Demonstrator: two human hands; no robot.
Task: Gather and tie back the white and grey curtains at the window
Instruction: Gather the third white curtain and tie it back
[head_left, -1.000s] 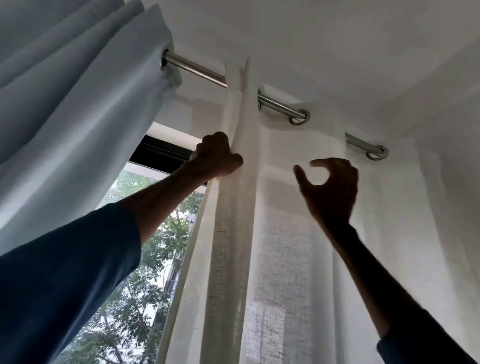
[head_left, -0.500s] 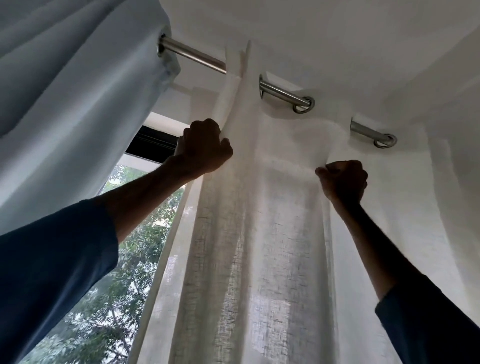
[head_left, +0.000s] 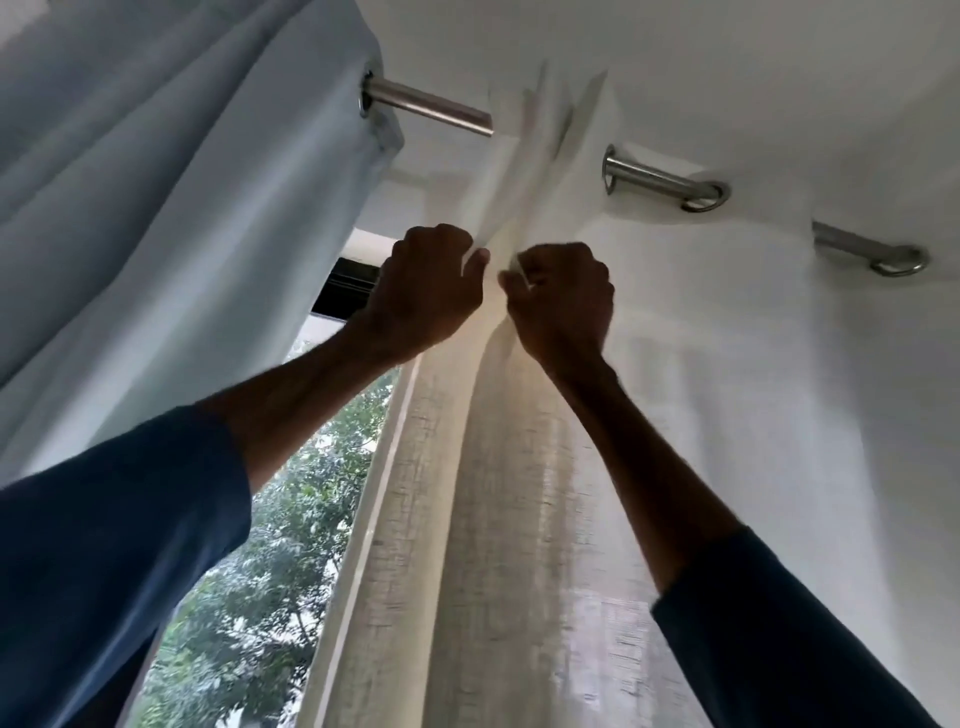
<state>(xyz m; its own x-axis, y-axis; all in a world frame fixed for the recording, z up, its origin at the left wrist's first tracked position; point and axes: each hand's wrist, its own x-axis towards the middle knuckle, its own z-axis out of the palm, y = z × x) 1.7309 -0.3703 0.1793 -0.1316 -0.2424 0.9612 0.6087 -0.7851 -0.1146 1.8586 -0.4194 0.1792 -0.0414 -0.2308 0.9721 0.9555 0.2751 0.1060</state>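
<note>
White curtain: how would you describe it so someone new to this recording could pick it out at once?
Find the steel curtain rod above the window. The white curtain hangs from its middle and right part, the left hand and right hand gripping its bunched folds. Unlike the opaque grey curtain at left, it is sheer, its weave letting daylight through.

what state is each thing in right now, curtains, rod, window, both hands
left hand, gripping folds of the white curtain
right hand, gripping the same folds
white curtain, gathered near the top
grey curtain, bunched at the left, untouched
curtain rod, bare between the curtains
window, partly uncovered
</note>
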